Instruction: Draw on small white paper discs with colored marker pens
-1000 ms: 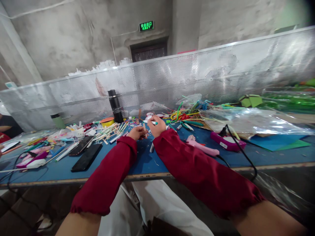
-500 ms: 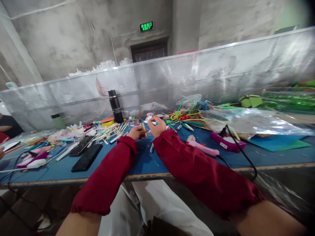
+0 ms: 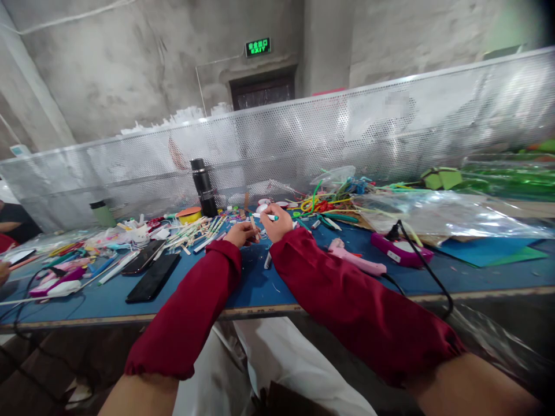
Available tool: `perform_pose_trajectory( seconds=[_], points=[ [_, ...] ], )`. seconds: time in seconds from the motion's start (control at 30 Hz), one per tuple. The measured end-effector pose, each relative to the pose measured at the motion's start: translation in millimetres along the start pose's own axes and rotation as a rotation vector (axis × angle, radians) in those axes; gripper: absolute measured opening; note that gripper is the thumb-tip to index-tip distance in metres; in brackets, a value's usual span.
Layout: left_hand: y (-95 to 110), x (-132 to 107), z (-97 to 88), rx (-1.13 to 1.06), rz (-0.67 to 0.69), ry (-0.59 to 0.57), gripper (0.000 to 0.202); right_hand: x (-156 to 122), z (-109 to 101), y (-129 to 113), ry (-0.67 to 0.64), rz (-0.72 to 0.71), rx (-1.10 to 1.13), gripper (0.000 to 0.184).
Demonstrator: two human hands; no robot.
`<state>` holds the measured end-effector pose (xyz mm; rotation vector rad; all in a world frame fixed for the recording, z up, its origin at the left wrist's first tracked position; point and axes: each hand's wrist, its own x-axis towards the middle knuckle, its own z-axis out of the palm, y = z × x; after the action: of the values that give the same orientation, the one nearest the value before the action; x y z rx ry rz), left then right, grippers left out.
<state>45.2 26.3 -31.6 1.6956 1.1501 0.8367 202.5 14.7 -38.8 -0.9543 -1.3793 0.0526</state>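
Both my arms in red sleeves reach out over a blue table (image 3: 277, 283). My right hand (image 3: 277, 222) is closed round a white pen with a teal tip (image 3: 266, 216), held level and pointing left. My left hand (image 3: 241, 233) sits just to its left, fingers pinched on a small thin stick (image 3: 252, 222) resting on the table. The two hands almost touch. Loose sticks and straws (image 3: 195, 232) lie scattered to the left of my left hand.
A black flask (image 3: 203, 186) and an orange tape roll (image 3: 189, 214) stand behind the hands. Two phones (image 3: 151, 268) lie at left. Two pink glue guns (image 3: 358, 260) with a black cable lie at right, beside plastic bags (image 3: 437, 211). A perforated metal screen (image 3: 303, 138) closes the back. Another person's hand (image 3: 3, 271) shows at far left.
My hands stay almost still, the pen shifting only slightly. The other person's hand at the far left edge has come a little more into view.
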Motion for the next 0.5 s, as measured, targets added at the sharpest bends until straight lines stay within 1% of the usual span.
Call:
perform_pose_trajectory(
  seconds=[0.13, 0.3, 0.5],
  points=[
    [-0.1, 0.5, 0.3, -0.018, 0.001, -0.003, 0.020, -0.2, -0.4, -0.9, -0.003, -0.007, 0.007, 0.012],
    [1.6, -1.0, 0.5, -0.029, -0.002, 0.003, 0.022, -0.2, -1.4, -0.7, -0.007, -0.010, -0.006, 0.011],
    [2.4, -2.2, 0.9, -0.066, 0.000, -0.004, 0.019, 0.3, -2.8, -1.7, -0.014, -0.010, -0.010, 0.012]
  ],
)
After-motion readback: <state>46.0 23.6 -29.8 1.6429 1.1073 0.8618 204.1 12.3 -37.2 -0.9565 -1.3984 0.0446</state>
